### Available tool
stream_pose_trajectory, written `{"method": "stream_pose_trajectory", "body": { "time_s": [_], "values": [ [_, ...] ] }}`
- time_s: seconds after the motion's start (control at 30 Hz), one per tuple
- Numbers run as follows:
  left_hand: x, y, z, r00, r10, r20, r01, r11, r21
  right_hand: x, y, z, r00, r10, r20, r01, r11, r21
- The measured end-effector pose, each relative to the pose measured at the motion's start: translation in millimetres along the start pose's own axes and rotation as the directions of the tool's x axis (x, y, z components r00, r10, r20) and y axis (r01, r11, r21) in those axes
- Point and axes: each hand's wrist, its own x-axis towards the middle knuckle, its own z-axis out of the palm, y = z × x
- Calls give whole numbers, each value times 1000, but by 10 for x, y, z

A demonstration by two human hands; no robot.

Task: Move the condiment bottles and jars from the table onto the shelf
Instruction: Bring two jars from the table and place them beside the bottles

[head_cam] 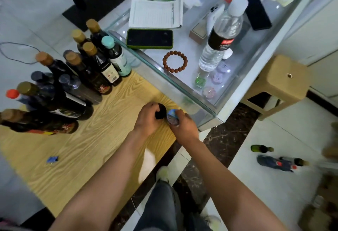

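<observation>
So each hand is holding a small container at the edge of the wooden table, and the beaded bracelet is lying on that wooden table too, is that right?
Not quite. The left hand grips a black-lidded container and the right hand a blue-lidded one at the wooden table edge, but the head view shows the brown beaded bracelet on the glass counter, not the wood.

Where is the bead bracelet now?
In the head view, the bead bracelet lies on the glass counter, between the green-cased phone and the water bottle.
</observation>
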Motion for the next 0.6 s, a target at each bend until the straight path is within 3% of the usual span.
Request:
{"method": "stream_pose_trajectory", "body": {
  "time_s": [0.27, 0.6],
  "values": [
    [-823, 499, 260, 992, -110, 59, 123, 931, -343, -884, 665, -225, 990, 25, -138, 15, 961, 274],
    [-1382, 2093, 597, 988, 72, 135, 7, 861, -508, -2146, 1613, -1224, 912, 37, -408, 170, 871, 461]
  ]
}}
